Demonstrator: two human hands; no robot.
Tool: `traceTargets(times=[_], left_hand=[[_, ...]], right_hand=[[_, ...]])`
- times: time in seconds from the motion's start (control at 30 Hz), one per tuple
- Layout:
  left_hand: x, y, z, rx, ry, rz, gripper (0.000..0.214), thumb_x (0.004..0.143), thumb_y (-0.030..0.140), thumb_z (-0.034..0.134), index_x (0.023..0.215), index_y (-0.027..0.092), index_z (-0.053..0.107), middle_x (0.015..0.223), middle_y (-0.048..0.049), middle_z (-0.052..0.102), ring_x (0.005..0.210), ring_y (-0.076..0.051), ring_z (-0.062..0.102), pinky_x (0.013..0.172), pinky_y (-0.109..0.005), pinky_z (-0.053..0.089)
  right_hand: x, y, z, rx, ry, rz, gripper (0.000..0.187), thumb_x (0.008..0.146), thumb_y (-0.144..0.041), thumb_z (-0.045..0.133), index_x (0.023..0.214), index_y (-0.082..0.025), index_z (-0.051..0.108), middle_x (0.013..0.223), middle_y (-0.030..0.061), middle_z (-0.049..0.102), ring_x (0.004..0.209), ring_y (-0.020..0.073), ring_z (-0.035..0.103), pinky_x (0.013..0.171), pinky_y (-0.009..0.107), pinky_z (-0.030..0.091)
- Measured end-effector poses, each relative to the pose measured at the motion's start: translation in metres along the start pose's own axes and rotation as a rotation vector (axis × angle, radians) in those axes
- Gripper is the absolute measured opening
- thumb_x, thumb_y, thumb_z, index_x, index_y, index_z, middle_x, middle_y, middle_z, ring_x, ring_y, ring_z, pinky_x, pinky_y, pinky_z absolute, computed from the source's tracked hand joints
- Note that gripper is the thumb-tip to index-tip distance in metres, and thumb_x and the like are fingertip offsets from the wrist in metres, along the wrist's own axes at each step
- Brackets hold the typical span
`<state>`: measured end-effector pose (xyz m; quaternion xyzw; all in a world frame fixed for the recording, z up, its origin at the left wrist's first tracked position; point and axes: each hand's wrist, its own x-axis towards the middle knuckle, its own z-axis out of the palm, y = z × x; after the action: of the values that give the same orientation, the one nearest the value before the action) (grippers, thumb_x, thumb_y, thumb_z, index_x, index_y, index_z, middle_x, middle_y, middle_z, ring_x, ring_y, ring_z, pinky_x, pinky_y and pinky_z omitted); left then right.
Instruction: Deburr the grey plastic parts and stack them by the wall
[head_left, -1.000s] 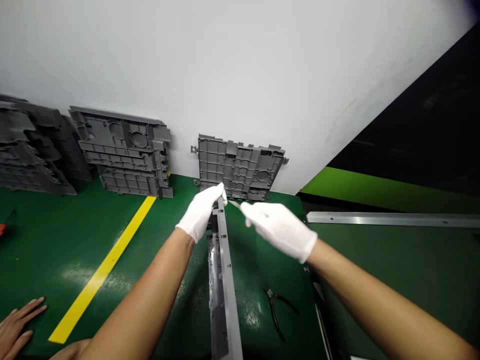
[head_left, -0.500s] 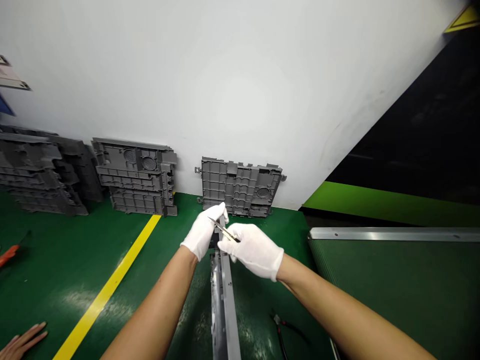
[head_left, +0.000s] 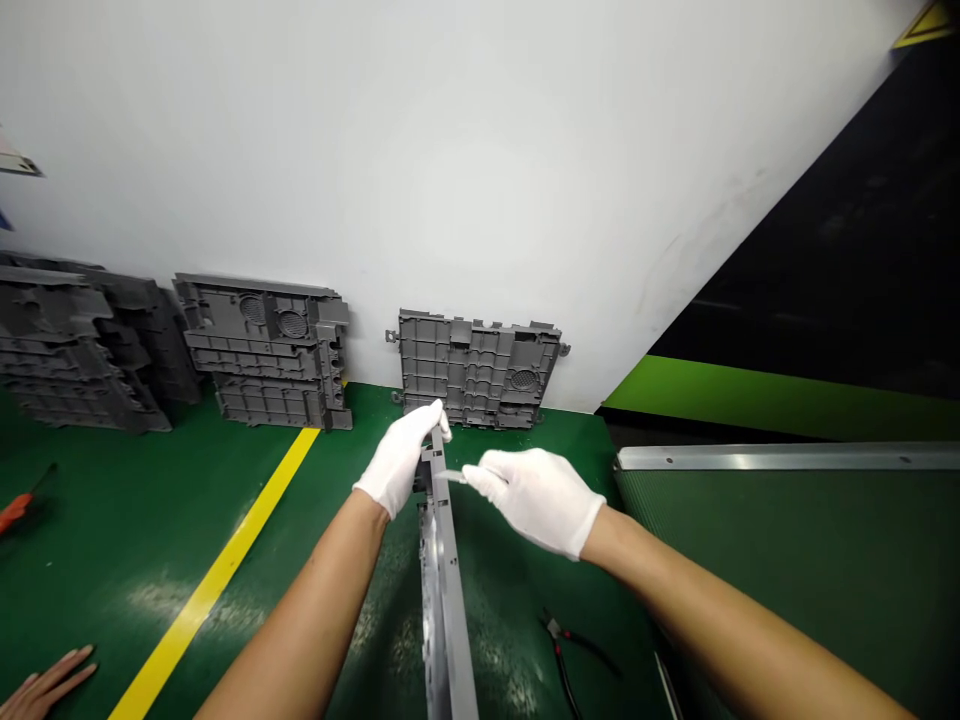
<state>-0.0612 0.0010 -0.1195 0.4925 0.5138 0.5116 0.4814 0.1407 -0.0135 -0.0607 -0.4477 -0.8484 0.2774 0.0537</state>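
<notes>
A long grey plastic panel [head_left: 454, 600] stands edge-on to me, running from the bottom of the view up to my hands. My left hand [head_left: 405, 450], in a white glove, is closed around its far end. My right hand [head_left: 540, 498], gloved too, grips a thin, pale-bladed knife [head_left: 451, 476]; most of its handle is hidden in the fist. The blade points left, with its tip at the panel's narrow edge; whether it touches, I cannot tell.
Several grey moulded panels lean on the wall, one [head_left: 476, 370] straight ahead. Cutting pliers [head_left: 559, 635] lie on the green floor at right, beside a metal-edged conveyor [head_left: 765, 458]. An orange-handled tool [head_left: 15, 510] and another person's hand [head_left: 52, 682] are at far left.
My right hand has moved right, away from my left hand, and the knife has swung from slanting to nearly level. My left hand keeps its hold on the panel.
</notes>
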Motion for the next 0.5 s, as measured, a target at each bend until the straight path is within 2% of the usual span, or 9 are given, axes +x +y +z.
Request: traceTargets(times=[0.1, 0.13, 0.2, 0.23, 0.27, 0.3, 0.33, 0.4, 0.5], left_hand=[[-0.007, 0.008, -0.001, 0.031, 0.039, -0.028, 0.045, 0.093, 0.059, 0.049, 0.080, 0.018, 0.063, 0.094, -0.0067, 0.070, 0.094, -0.023, 0.062, 0.098, -0.037, 0.045], [-0.013, 0.013, 0.000, 0.067, 0.079, -0.059, 0.043, 0.091, 0.059, 0.053, 0.088, 0.018, 0.065, 0.104, -0.0083, 0.070, 0.102, -0.024, 0.063, 0.101, -0.038, 0.044], [-0.029, 0.022, 0.005, 0.186, 0.168, -0.158, 0.049, 0.083, 0.057, 0.065, 0.115, 0.020, 0.063, 0.126, -0.0110, 0.066, 0.117, -0.028, 0.060, 0.107, -0.041, 0.043], [-0.037, 0.027, 0.009, 0.259, 0.206, -0.217, 0.060, 0.078, 0.054, 0.072, 0.126, 0.021, 0.057, 0.131, -0.0120, 0.063, 0.120, -0.029, 0.060, 0.106, -0.042, 0.045], [-0.045, 0.031, 0.012, 0.323, 0.222, -0.275, 0.070, 0.074, 0.049, 0.078, 0.133, 0.022, 0.051, 0.132, -0.0128, 0.063, 0.117, -0.030, 0.062, 0.104, -0.044, 0.048], [-0.051, 0.034, 0.013, 0.364, 0.220, -0.327, 0.074, 0.071, 0.043, 0.080, 0.135, 0.022, 0.049, 0.126, -0.0130, 0.066, 0.110, -0.030, 0.066, 0.098, -0.045, 0.052], [-0.056, 0.037, 0.014, 0.375, 0.213, -0.373, 0.073, 0.070, 0.037, 0.081, 0.134, 0.021, 0.049, 0.118, -0.0122, 0.070, 0.100, -0.030, 0.070, 0.091, -0.045, 0.056], [-0.061, 0.044, 0.010, 0.313, 0.226, -0.469, 0.061, 0.069, 0.027, 0.077, 0.125, 0.020, 0.054, 0.099, -0.0088, 0.074, 0.079, -0.028, 0.073, 0.074, -0.044, 0.061], [-0.060, 0.057, -0.002, 0.234, 0.288, -0.569, 0.050, 0.065, 0.021, 0.077, 0.113, 0.020, 0.062, 0.083, -0.0055, 0.074, 0.066, -0.028, 0.072, 0.061, -0.043, 0.061]], right_hand=[[-0.017, 0.006, 0.001, 0.476, -0.207, -0.023, 0.047, 0.093, -0.056, 0.057, 0.063, -0.020, 0.049, 0.056, -0.0042, 0.051, 0.053, 0.0100, 0.044, 0.055, 0.025, 0.034], [-0.025, 0.012, 0.006, 0.656, -0.206, 0.009, 0.046, 0.089, -0.055, 0.063, 0.063, -0.020, 0.047, 0.053, -0.0054, 0.049, 0.051, 0.0090, 0.042, 0.052, 0.024, 0.033], [-0.043, 0.033, 0.026, 0.945, -0.099, 0.135, 0.038, 0.084, -0.049, 0.070, 0.070, -0.021, 0.050, 0.051, -0.0074, 0.049, 0.044, 0.0071, 0.036, 0.045, 0.022, 0.028], [-0.052, 0.048, 0.040, 1.039, -0.050, 0.218, 0.031, 0.083, -0.047, 0.069, 0.078, -0.020, 0.056, 0.052, -0.0066, 0.055, 0.041, 0.0063, 0.032, 0.041, 0.022, 0.024], [-0.062, 0.063, 0.058, 1.102, -0.054, 0.276, 0.029, 0.081, -0.041, 0.071, 0.096, -0.018, 0.062, 0.063, -0.0035, 0.065, 0.038, 0.0057, 0.032, 0.038, 0.022, 0.022], [-0.071, 0.079, 0.079, 1.161, -0.071, 0.330, 0.042, 0.078, -0.034, 0.072, 0.116, -0.019, 0.060, 0.075, -0.0008, 0.072, 0.036, 0.0053, 0.032, 0.036, 0.022, 0.022], [-0.079, 0.095, 0.101, 1.196, -0.039, 0.401, 0.047, 0.078, -0.031, 0.070, 0.122, -0.018, 0.058, 0.079, 0.0007, 0.073, 0.034, 0.0051, 0.033, 0.035, 0.023, 0.021], [-0.093, 0.123, 0.149, 1.207, 0.087, 0.614, 0.027, 0.085, -0.035, 0.062, 0.100, -0.013, 0.063, 0.069, 0.0025, 0.071, 0.031, 0.0049, 0.030, 0.033, 0.023, 0.016], [-0.102, 0.149, 0.217, 1.197, 0.144, 0.837, 0.023, 0.094, -0.030, 0.049, 0.084, -0.013, 0.062, 0.059, 0.0017, 0.066, 0.029, 0.0052, 0.029, 0.034, 0.024, 0.017]])
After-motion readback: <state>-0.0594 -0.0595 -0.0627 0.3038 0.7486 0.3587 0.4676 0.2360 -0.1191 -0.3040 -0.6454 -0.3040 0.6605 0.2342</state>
